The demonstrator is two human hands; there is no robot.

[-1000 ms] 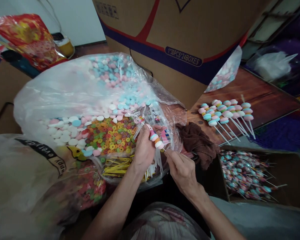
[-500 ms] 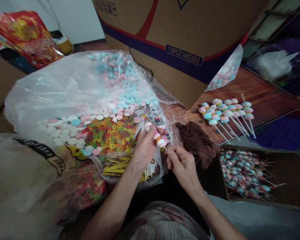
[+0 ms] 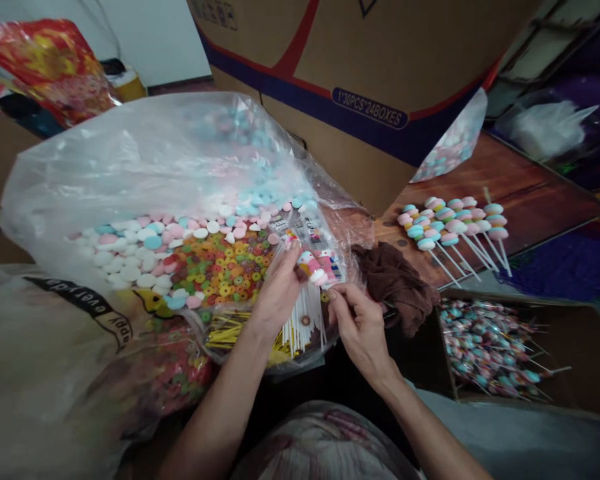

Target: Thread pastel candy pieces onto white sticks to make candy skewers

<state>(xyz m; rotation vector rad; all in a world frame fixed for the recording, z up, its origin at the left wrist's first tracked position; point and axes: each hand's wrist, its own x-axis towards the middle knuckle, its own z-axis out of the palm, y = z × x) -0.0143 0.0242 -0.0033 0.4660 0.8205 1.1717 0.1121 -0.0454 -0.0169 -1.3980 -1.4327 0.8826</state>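
A short marshmallow candy skewer (image 3: 319,276) is held between my two hands, slanting over the open bag. My left hand (image 3: 283,283) is closed at its upper left end, thumb and fingertips against the candy; what the far fingers touch is hidden. With thumb and forefinger, my right hand (image 3: 359,321) pinches the stick below the pink and white marshmallow. Colour print shows around the upper candy; I cannot tell whether it is a wrapper on it. Printed small bags (image 3: 333,261) lie right behind it. Beneath are loose white sticks (image 3: 300,327) and gold twist ties (image 3: 230,328).
Ring gummies (image 3: 230,267) and loose marshmallows (image 3: 130,257) fill the big clear bag (image 3: 90,150). Finished-looking candy skewers (image 3: 460,223) lie at right on the table, past a brown cloth (image 3: 395,287). A carton (image 3: 510,393) holds many wrapped ones. A large box (image 3: 305,113) stands behind.
My left hand has shifted slightly left and up along the candy, uncovering more of its upper part. My right hand still pinches the stick, a little lower. The clear bag has shifted slightly.
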